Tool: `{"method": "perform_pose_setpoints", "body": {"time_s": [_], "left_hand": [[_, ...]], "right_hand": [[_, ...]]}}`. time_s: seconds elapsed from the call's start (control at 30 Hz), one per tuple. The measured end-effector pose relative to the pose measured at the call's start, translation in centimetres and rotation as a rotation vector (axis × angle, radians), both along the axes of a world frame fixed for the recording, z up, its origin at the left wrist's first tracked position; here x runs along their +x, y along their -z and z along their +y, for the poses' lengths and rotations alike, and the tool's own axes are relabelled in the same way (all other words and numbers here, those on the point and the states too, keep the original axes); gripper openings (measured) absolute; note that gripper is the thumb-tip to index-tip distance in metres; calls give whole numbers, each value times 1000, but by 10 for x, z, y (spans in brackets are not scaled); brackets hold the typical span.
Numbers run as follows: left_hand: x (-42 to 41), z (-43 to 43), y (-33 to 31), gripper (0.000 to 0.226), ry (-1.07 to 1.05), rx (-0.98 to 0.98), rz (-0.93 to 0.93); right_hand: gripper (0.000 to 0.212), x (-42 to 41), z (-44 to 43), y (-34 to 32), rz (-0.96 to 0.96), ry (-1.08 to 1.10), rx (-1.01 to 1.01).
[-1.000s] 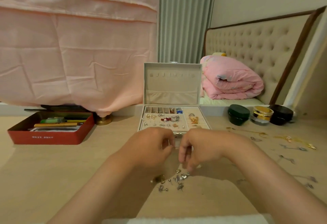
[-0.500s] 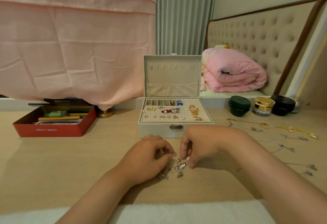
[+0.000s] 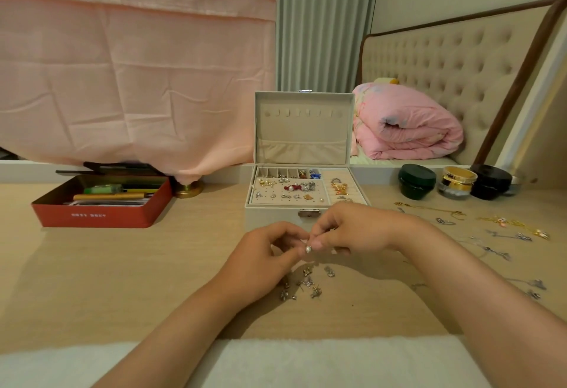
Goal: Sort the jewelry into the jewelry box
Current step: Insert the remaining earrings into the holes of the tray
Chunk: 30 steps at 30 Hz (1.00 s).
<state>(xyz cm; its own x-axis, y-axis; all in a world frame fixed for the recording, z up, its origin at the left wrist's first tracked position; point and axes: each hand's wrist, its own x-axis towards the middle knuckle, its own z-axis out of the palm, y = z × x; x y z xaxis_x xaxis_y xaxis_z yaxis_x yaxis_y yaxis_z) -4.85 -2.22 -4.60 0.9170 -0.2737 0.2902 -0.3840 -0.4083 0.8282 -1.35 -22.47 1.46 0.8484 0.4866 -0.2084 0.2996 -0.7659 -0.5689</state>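
Two hands meet just above the counter, the left hand and right hand each in a narrow grip, fingertips pinching a small pearl earring between them. It is held over a scatter of loose earrings, just in front of the open jewelry box.

A single wide-angle view, worn on the person's head, looks forward and down across the counter. The left hand and right hand meet close in front at lower centre. The jewelry box sits just beyond, with the curtain and bed far behind.
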Motion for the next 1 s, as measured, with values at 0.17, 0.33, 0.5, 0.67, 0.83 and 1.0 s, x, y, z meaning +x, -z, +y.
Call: {"method": "perform_pose_setpoints", "body": {"time_s": [0.17, 0.33, 0.5, 0.67, 0.83, 1.0], "left_hand": [[0, 0, -5, 15, -34, -234, 37], [1, -1, -8, 16, -103, -363, 36], [4, 6, -10, 10, -219, -317, -44], [1, 7, -11, 9, -334, -190, -194], [3, 9, -10, 22, -246, -213, -171], [4, 5, -10, 15, -240, -392, -69]], "right_hand": [[20, -4, 2, -1, 97, 85, 186], [17, -7, 14, 0, 76, 175, 394], [11, -9, 32, 7, 72, 323, 633], [14, -12, 42, 8, 147, 414, 777], [18, -10, 42, 10, 39, 439, 775], [18, -12, 42, 2, -206, 344, 577]]}}
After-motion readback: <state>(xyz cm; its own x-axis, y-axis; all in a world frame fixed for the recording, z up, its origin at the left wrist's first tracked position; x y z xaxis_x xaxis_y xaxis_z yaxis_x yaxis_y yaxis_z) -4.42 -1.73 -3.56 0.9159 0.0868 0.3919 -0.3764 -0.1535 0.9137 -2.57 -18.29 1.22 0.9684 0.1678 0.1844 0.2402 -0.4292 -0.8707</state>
